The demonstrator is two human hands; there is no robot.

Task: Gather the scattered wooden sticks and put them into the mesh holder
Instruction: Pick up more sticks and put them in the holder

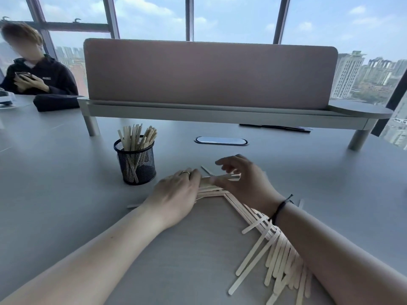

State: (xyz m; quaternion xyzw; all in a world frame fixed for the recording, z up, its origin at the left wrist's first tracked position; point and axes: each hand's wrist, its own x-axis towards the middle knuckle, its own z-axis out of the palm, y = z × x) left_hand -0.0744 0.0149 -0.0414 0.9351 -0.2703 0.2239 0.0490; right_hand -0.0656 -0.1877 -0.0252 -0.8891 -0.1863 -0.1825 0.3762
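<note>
A black mesh holder [137,164] stands on the grey table, several wooden sticks upright in it. To its right, my left hand [176,194] lies palm down over one end of a flat bundle of sticks [211,191]. My right hand [244,179] is at the other end, thumb and fingers pinching a stick [229,177] while the upper fingers are spread. A long band of loose wooden sticks [279,249] runs from the hands toward the near right, partly hidden under my right forearm. One stick [133,206] lies apart, left of my left wrist.
A pink desk divider [209,73] on a raised shelf spans the back of the table. A cable port [221,141] is set in the table behind my hands. Another person sits at the far left holding a phone, a dark pouch [55,102] in front of them.
</note>
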